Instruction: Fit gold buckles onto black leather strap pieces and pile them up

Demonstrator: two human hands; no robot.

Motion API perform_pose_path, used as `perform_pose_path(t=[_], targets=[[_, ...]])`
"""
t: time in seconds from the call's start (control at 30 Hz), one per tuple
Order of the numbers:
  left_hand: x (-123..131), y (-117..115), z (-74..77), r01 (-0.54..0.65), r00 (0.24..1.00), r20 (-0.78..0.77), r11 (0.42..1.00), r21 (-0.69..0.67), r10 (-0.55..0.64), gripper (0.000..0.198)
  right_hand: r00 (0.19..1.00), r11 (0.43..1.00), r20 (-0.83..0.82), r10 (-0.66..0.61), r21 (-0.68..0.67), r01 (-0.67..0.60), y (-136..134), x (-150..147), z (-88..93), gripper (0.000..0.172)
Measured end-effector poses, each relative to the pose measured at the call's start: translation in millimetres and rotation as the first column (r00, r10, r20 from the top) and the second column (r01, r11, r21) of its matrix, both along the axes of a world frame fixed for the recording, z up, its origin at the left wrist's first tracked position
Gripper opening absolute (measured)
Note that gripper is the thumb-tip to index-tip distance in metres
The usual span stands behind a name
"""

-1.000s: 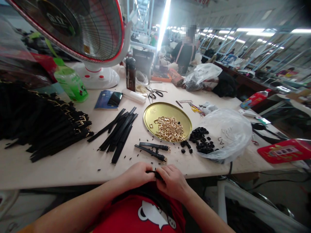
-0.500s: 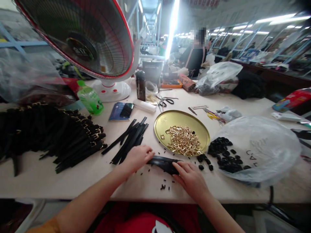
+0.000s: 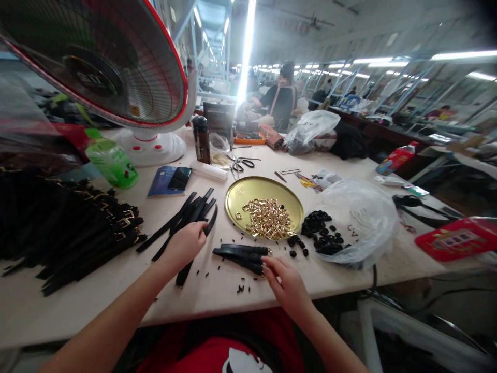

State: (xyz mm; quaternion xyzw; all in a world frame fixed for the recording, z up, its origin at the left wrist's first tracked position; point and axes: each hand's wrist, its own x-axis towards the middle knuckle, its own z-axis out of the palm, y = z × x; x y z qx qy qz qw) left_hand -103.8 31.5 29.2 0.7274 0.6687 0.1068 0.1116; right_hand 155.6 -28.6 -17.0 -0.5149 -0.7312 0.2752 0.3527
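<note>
My left hand [image 3: 189, 242] is closed around a black strap [image 3: 212, 220], whose end rises past the fingers, at the right side of a loose pile of black straps [image 3: 171, 228]. In front of me lies a small group of black straps [image 3: 238, 254] with gold buckles at the right ends. My right hand [image 3: 285, 280] pinches the buckle end of this group between thumb and fingers. Just beyond, an oval gold tray [image 3: 233, 194] bears a heap of gold buckles [image 3: 269, 218]. Small black bits [image 3: 241, 287] are scattered on the table near the straps.
A large heap of buckled black straps [image 3: 77, 223] covers the left side, below a fan [image 3: 116, 77] and a green bottle [image 3: 112, 158]. At right, black pieces [image 3: 324, 233] spill from a clear plastic bag [image 3: 361, 212]. Scissors [image 3: 243, 163] and a phone [image 3: 179, 178] lie behind.
My left hand has left the strap group in front and moved to the loose pile, taking a strap. My right hand has stayed at the group's buckle end. The view has turned right.
</note>
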Motion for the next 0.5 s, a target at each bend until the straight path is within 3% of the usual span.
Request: perform_pose_path(t=[0.03, 0.1, 0.2, 0.27, 0.37, 0.43, 0.5], targets=[[5.1, -11.0, 6.6, 0.076, 0.993, 0.086, 0.997, -0.015, -0.075, 0.036, 0.99, 0.995, -0.142, -0.017, -0.103, 0.002, -3.2, -4.2, 2.7, 0.032], [17.1, -34.1, 16.3, 0.278, 0.898, 0.373, 0.958, -0.075, -0.231, 0.033, 0.903, 0.956, -0.421, -0.088, -0.289, -0.041, -9.3, -12.6, 8.6, 0.042], [31.5, -60.8, 21.3, 0.422, 0.767, 0.597, 0.887, -0.19, -0.236, 0.029, 0.742, 0.908, -0.634, -0.218, -0.41, -0.084, -18.4, -19.5, 17.3, 0.028], [34.2, -68.7, 20.9, 0.42, 0.738, 0.658, 0.864, -0.276, -0.149, 0.027, 0.736, 0.923, -0.626, -0.26, -0.385, -0.001, -23.2, -17.4, 22.3, 0.022], [30.4, -66.9, 20.0, 0.412, 0.683, 0.727, 0.856, -0.312, -0.064, 0.025, 0.877, 0.969, -0.432, -0.211, -0.21, 0.13, -28.7, -6.3, 29.3, 0.02], [27.8, -60.9, 19.8, 0.389, 0.627, 0.779, 0.874, -0.291, -0.019, 0.026, 0.965, 0.986, -0.24, -0.108, -0.152, 0.073, -33.0, 0.4, 33.6, 0.021], [29.7, -55.3, 18.1, 0.335, 0.506, 0.859, 0.898, -0.286, 0.085, 0.034, 0.99, 0.975, -0.133, 0.045, -0.21, -0.073, -38.9, 1.4, 35.7, 0.016]])
